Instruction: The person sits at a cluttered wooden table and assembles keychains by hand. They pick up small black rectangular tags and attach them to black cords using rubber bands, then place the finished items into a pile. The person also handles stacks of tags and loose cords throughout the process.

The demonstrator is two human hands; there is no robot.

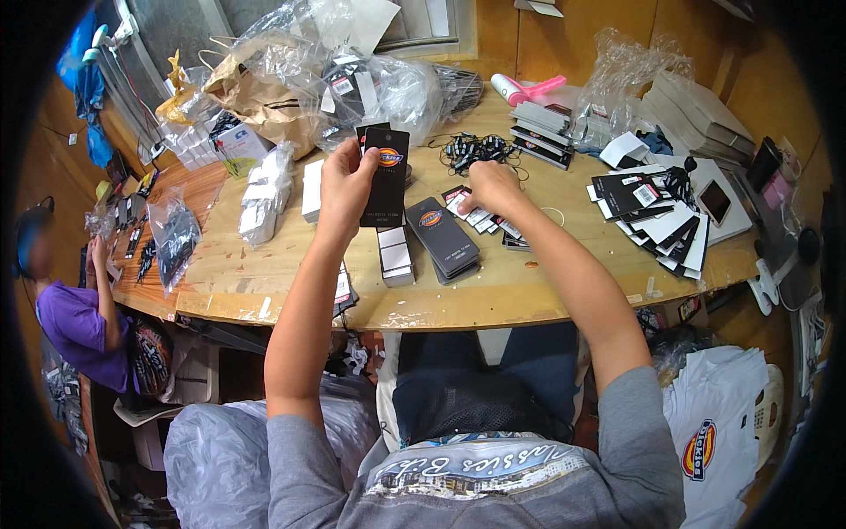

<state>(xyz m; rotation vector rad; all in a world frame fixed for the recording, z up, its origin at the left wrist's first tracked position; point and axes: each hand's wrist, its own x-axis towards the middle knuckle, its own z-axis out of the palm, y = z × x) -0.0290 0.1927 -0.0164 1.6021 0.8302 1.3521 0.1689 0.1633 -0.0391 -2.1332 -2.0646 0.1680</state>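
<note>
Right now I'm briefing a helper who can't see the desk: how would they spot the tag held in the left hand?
Start at the wooden table and find the left hand raised above its middle. It pinches a tall black tag upright by its edge. Unlike the stack of dark tags lying flat beside it, this one is lifted off the table.

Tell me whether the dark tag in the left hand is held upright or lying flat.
Upright: the left hand holds the dark tag raised above the wooden table.

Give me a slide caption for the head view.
Left hand lifts a dark hang tag; right hand reaches small tags.
</note>
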